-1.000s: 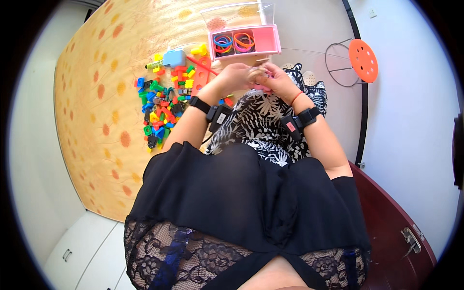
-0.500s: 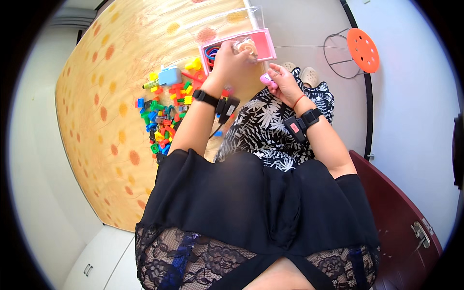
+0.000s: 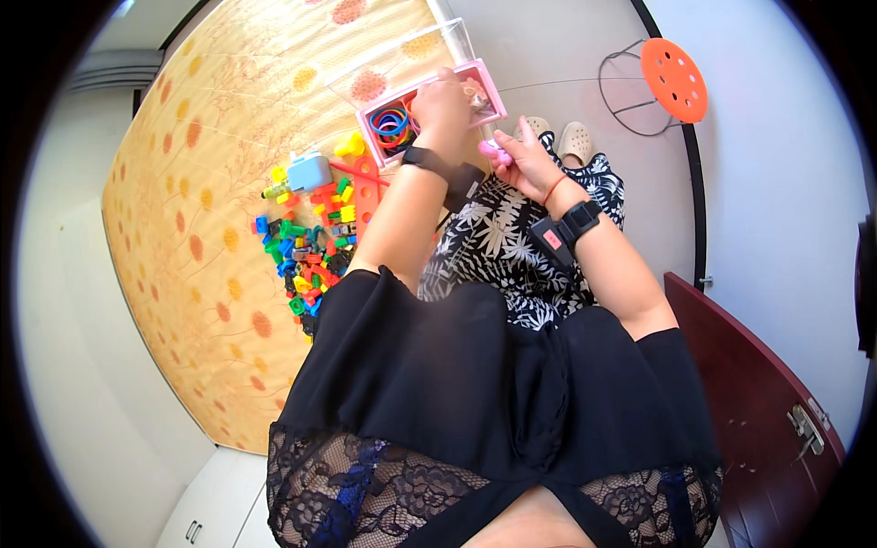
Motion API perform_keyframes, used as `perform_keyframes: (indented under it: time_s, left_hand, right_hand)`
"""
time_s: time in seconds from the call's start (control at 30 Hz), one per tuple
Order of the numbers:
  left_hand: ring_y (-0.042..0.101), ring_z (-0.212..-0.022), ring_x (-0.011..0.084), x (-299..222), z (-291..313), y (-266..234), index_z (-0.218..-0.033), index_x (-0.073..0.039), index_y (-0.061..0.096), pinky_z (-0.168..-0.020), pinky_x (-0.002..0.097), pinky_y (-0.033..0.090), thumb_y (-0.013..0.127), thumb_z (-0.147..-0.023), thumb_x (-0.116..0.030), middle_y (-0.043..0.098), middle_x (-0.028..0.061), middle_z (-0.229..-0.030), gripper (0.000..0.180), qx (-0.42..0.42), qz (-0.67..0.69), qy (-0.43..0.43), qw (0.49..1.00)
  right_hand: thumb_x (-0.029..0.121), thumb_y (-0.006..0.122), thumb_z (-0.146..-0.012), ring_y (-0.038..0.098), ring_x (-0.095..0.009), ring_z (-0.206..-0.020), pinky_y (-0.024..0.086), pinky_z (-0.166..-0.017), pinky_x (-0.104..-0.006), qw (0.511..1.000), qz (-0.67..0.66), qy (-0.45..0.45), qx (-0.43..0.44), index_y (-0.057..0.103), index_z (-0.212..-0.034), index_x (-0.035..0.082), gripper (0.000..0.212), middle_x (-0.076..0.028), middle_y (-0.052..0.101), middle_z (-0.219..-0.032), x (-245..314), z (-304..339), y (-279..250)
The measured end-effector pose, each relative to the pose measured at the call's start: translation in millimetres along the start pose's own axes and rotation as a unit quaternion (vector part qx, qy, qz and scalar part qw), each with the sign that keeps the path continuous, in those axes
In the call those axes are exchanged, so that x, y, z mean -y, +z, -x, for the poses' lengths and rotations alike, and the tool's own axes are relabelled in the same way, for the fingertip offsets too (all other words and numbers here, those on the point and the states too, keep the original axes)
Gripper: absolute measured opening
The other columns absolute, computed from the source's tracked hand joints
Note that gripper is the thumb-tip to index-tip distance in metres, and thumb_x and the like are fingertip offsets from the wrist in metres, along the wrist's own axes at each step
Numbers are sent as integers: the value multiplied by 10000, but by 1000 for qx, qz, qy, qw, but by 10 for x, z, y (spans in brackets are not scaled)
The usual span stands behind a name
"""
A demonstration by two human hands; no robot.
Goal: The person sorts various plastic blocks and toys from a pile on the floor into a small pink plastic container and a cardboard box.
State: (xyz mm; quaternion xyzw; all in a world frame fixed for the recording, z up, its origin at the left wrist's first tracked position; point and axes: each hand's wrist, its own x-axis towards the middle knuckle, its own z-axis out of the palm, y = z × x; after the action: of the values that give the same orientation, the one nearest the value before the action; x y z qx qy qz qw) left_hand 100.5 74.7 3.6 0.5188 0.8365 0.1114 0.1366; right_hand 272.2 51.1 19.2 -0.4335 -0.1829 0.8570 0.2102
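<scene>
A pink box (image 3: 500,108) with a raised clear lid (image 3: 402,47) stands at the table's edge. Several coloured bands (image 3: 391,126), blue, red and dark, lie in its left part. A peach-coloured, ruffled-looking item (image 3: 474,91) sits in the right part. My left hand (image 3: 442,108) is over the box's middle, between the bands and the peach item; its fingers are blurred and partly hidden. To the right of the box, my right hand (image 3: 532,168) pinches a small pink object (image 3: 496,152) whose kind I cannot make out.
Several coloured toy blocks (image 3: 306,265) are heaped on the patterned table (image 3: 210,237) to the left. Beside them lie a light-blue case (image 3: 310,171) and a red perforated strip (image 3: 366,196). An orange stool (image 3: 674,80) stands on the floor at right, a dark-red door (image 3: 731,393) at lower right.
My left hand has shifted within the box, uncovering more of the coloured bands. The peach item now sits lower in the right part. My right hand still holds the pink object.
</scene>
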Motion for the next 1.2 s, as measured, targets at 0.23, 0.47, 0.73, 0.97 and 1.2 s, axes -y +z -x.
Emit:
perform_keyframes:
  time_s: [0.23, 0.47, 0.73, 0.97, 1.2]
  left_hand:
    - [629, -891, 245, 135, -52, 318, -890, -111, 594, -669, 358, 506, 615, -767, -199, 685, 76, -836, 152, -81, -125, 138, 979]
    - [582, -956, 209, 145, 132, 71, -874, -155, 661, -799, 355, 458, 592, -788, -211, 671, 27, -888, 124, -74, -141, 213, 964]
    - [540, -1001, 182, 169, 179, 92, -863, -173, 732, -827, 396, 341, 555, -812, -229, 694, -17, -914, 193, 101, -167, 212, 958]
    - [583, -932, 212, 125, 359, -157, -890, -157, 714, -779, 357, 451, 607, -781, -207, 679, -4, -977, 161, -17, -58, 240, 969]
    - [625, -767, 341, 89, 779, -225, -954, -44, 631, -687, 395, 500, 638, -779, -170, 636, 165, -827, 216, 103, 340, 234, 905]
  right_hand:
    - [132, 587, -881, 513, -52, -594, 478, -501, -208, 987, 152, -17, 51, 325, -1354, 94, 543, -55, 582, -911, 188, -97, 29]
    - [161, 585, -898, 476, -26, -562, 447, -463, -173, 987, 157, -12, 18, 301, -1368, 89, 554, -9, 536, -823, 64, -86, 42]
    - [142, 531, -930, 452, -13, -547, 450, -468, -156, 984, 177, -7, 21, 322, -1368, 141, 485, 2, 516, -787, 77, -46, 149]
    - [134, 536, -899, 430, -31, -562, 384, -456, -191, 993, 120, -7, 7, 161, -1474, 121, 686, 23, 492, -801, 136, 60, 208]
    - [173, 583, -886, 512, -76, -813, 446, -696, -219, 992, 80, -43, 85, 393, -1309, 107, 469, 1, 539, -1001, 74, 149, 116]
